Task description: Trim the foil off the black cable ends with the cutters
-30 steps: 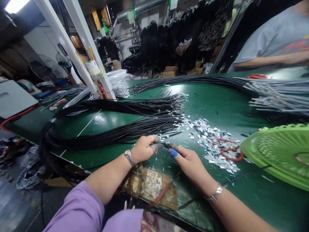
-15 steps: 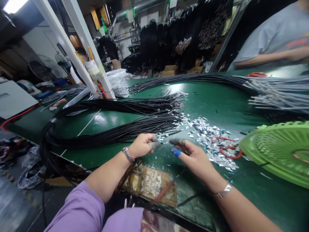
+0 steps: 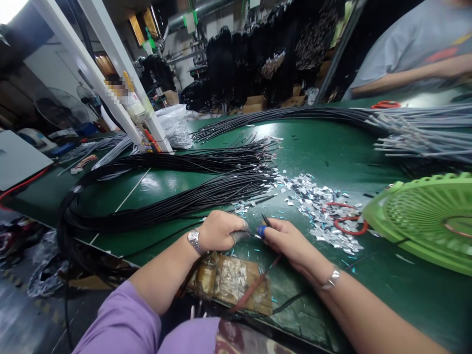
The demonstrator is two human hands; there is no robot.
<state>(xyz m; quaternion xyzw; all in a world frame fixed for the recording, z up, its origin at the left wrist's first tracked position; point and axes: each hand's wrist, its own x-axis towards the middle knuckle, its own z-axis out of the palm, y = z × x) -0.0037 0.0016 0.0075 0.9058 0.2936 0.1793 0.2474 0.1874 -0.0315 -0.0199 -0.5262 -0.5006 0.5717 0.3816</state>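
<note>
My left hand (image 3: 221,231), with grey finger coverings, is closed around a thin black cable (image 3: 251,233). The cable's short pale tip (image 3: 257,236) points toward my right hand (image 3: 282,238). That hand is closed too, with a blue covering (image 3: 261,231) on its thumb close to the cable tip. A slim dark pointed tool (image 3: 266,220) sticks out above the thumb; most of it is hidden in the fingers. Behind my hands lies a large bundle of black cables (image 3: 177,199), its ends next to a scatter of silver foil scraps (image 3: 317,206).
A green fan (image 3: 424,221) stands at the right, beside red-handled scissors (image 3: 350,223). Near me is a taped cardboard piece (image 3: 239,282) with a reddish-brown strip (image 3: 250,292) across it. Grey cables (image 3: 413,135) lie far right, before a person in grey (image 3: 401,54).
Both hands have moved slightly lower, and my left hand has turned so its back and the watch face show. My right fingers have closed in, and the dark tool tip now shows above the thumb.
</note>
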